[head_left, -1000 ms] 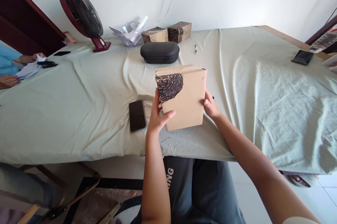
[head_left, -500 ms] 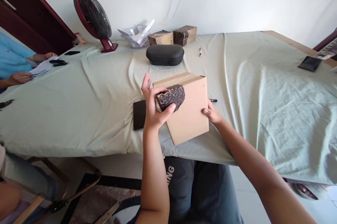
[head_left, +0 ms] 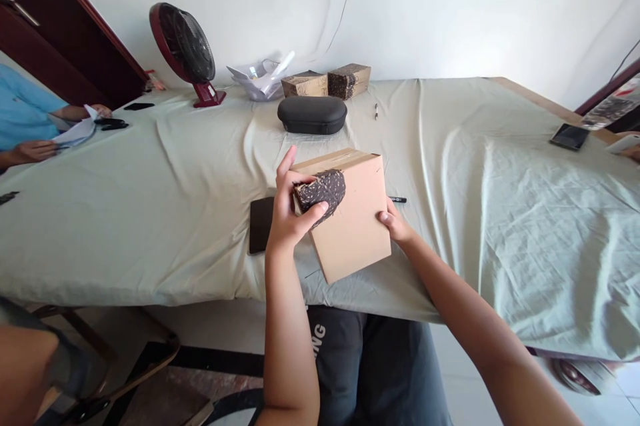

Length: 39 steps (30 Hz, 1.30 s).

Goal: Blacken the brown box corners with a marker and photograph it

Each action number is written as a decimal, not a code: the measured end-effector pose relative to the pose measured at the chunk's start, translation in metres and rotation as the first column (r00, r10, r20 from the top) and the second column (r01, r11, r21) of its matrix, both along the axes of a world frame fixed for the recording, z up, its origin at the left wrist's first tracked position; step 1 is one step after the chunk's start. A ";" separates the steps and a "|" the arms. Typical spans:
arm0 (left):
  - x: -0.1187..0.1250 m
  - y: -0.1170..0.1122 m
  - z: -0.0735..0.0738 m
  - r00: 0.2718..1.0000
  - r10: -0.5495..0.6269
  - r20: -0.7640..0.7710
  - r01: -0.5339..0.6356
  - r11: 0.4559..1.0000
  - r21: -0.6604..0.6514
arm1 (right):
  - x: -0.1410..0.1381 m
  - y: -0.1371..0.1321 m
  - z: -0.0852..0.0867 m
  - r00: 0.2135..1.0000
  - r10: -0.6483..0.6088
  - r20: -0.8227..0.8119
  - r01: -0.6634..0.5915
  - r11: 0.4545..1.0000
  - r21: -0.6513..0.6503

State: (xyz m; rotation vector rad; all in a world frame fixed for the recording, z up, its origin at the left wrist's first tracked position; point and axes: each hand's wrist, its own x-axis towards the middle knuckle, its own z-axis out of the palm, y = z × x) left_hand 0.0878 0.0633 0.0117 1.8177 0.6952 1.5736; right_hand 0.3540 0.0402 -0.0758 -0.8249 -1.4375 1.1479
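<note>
A tan cardboard box (head_left: pixel 354 226) is held tilted above the cloth-covered table, in front of my body. Over its upper left corner spreads a dark patch (head_left: pixel 327 194) with pale flecks; I cannot tell whether it is ink or a covering. My left hand (head_left: pixel 289 213) is closed on that corner, thumb across the patch and index finger raised along the edge. At the box's right side my right hand (head_left: pixel 395 221) grips the edge, thumb in front and fingers hidden behind. A black marker (head_left: pixel 398 199) lies just beyond my right hand. Left of the box lies a dark flat tablet-like object (head_left: pixel 261 226).
Beyond the box sits a black zip case (head_left: pixel 313 115), with two marked cardboard boxes (head_left: pixel 306 85) behind it. A plastic basket (head_left: pixel 260 87) and a fan (head_left: pixel 187 53) stand at the back left. Another person's hand (head_left: pixel 35 151) holds papers. A phone (head_left: pixel 570 137) lies right.
The view has shifted slightly, so the table and things on it appear lower. Both hands keep the same hold on the cardboard box, with no clear movement of it.
</note>
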 end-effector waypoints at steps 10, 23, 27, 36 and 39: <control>0.003 0.002 0.008 0.992 0.099 -0.081 -0.106 0.990 -0.094 | -0.001 -0.003 0.008 1.000 0.018 0.005 -0.018 0.994 -0.104; 0.028 -0.012 -0.076 0.856 0.006 0.517 0.271 0.847 -0.458 | 0.024 0.023 0.009 0.678 -0.406 0.612 0.365 0.909 0.199; 0.027 -0.007 -0.073 0.827 0.023 0.562 0.280 0.849 -0.448 | 0.036 0.027 0.001 0.285 -0.316 0.905 0.368 0.908 0.202; 0.023 -0.011 -0.072 0.844 0.044 0.534 0.293 0.797 -0.529 | 0.023 0.025 0.018 0.231 -0.162 0.960 0.335 0.939 0.078; 0.026 -0.011 -0.070 0.856 0.006 0.516 0.297 0.813 -0.501 | 0.021 0.020 0.028 0.205 -0.127 0.970 0.356 0.933 0.047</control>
